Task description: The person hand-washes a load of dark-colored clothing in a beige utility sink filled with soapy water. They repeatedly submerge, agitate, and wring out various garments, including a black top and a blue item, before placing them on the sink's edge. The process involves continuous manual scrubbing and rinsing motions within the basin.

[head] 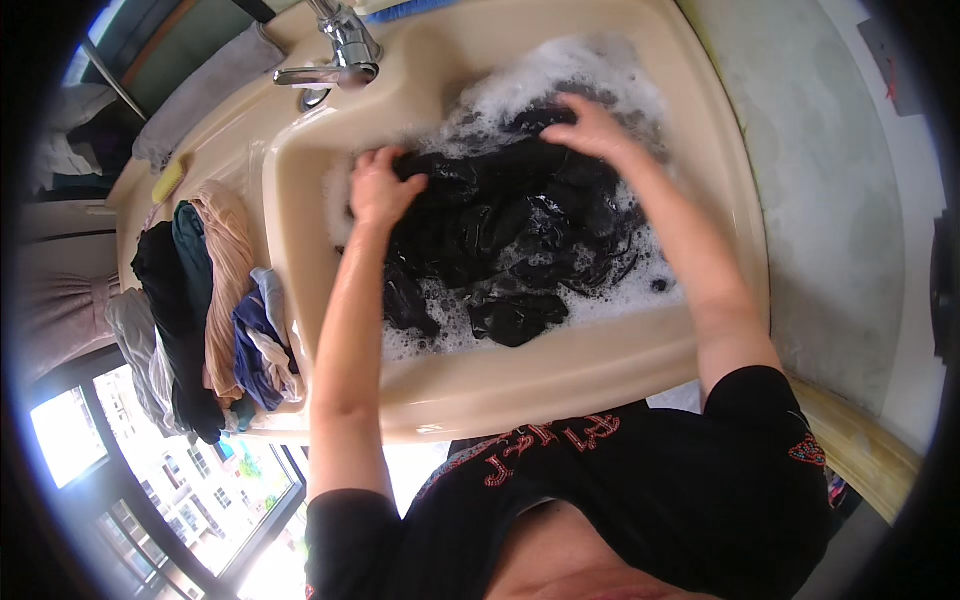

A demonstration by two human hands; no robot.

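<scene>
A soaked black garment [480, 217] lies spread in foamy water in a beige washbasin [517, 375]. At its upper left edge is my left hand [379, 187], thumb apart from the fingers and no cloth plainly gripped. My right hand [589, 131], slightly blurred, is over the garment's upper right part beside thick white suds [577, 60]. Its thumb and fingers are spread, with nothing seen between them. A dark fold of cloth [517, 319] rises from the water near the basin's front wall. The water hides the garment's underside.
A chrome faucet [349, 49] stands at the back left. Several garments, including a peach one [221, 277] and a black one [169, 315], lie on the left ledge. Behind them are a yellow brush [170, 178] and a grey towel [210, 90]. A wall [825, 187] borders the right side.
</scene>
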